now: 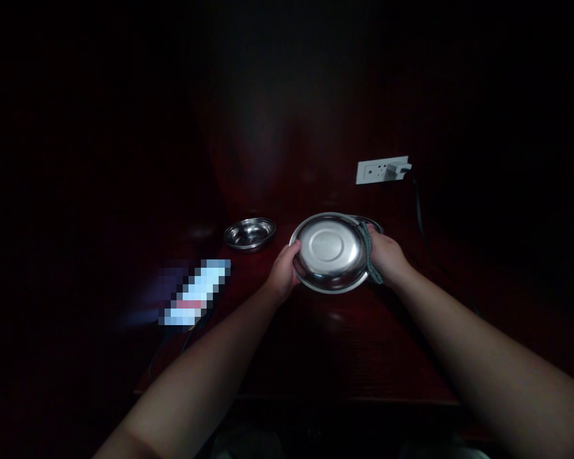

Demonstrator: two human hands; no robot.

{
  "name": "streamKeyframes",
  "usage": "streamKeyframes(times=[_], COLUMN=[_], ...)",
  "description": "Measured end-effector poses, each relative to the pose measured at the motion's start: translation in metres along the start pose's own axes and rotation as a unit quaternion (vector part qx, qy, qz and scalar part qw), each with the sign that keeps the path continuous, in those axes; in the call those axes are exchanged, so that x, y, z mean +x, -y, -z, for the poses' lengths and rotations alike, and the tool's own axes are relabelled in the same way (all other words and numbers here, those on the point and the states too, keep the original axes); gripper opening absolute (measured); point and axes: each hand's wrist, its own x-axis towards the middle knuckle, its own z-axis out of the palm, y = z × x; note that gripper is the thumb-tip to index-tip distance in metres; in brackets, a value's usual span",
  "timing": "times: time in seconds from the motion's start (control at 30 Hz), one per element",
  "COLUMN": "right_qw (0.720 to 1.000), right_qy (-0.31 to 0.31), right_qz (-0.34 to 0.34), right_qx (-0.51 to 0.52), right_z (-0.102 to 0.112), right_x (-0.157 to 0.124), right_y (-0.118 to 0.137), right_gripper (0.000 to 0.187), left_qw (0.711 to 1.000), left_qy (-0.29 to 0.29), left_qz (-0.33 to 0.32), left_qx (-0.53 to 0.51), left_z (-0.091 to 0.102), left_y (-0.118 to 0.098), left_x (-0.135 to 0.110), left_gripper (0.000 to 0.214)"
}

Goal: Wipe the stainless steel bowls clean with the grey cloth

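Observation:
I hold a round steel dish (329, 252) tilted up, its underside facing me, above a dark red wooden table (344, 338). My left hand (283, 272) grips its left rim, fingers curled round the edge. My right hand (386, 255) grips the right rim and presses a grey-green cloth (369, 261) against it. A second steel dish's rim (370, 223) peeks out just behind the held one. A third steel bowl (249, 233) sits upright on the table to the left.
A lit phone (196, 294) lies on the table's left side with a cable trailing toward the front edge. A white wall socket (381, 169) holds a plug, and its black cord (418, 210) drops down the right. The room is very dark.

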Motion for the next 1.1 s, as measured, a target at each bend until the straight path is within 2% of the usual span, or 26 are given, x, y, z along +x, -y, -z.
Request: streamKeyframes(times=[0.23, 1.1], right_qw=[0.999, 0.999], right_qy=[-0.034, -0.033], right_qz=[-0.025, -0.022], right_qx=[0.003, -0.016], right_z=[-0.002, -0.0012], right_x=[-0.0022, -0.0021], right_y=[0.0029, 0.0064], right_gripper=[0.043, 0.047], left_qw=[1.0, 1.0], left_qy=[0.0, -0.012], left_qz=[0.001, 0.012], left_qx=[0.001, -0.003], left_z=[-0.0011, -0.0017], left_y=[-0.0002, 0.0002], left_x=[-0.0009, -0.0009], left_gripper=[0.043, 0.042])
